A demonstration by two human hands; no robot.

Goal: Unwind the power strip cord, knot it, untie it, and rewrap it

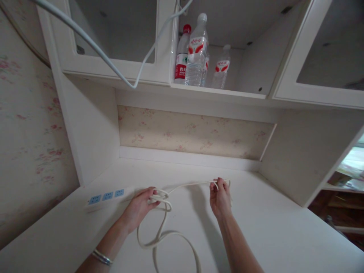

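A cream-coloured power cord [189, 184] runs between my two hands above the white desk. My left hand [140, 208] is closed round several gathered loops of it, and a silver bracelet [102, 258] circles that wrist. Pinched in my right hand [220, 197] is another stretch of the cord, with a short bend passing behind the fingers. More loose cord hangs and curls below my left hand towards the near edge of the view. Beside that hand, to its left, lies a white power strip [106, 198] with blue socket faces; my left hand partly covers its right end.
Over the white desk [182, 216] hangs a cupboard with an open middle compartment holding several plastic bottles [196, 53]. A thick white cable [93, 49] dangles in front of the cupboard at upper left. Side panels close in the desk at left and right [309, 151].
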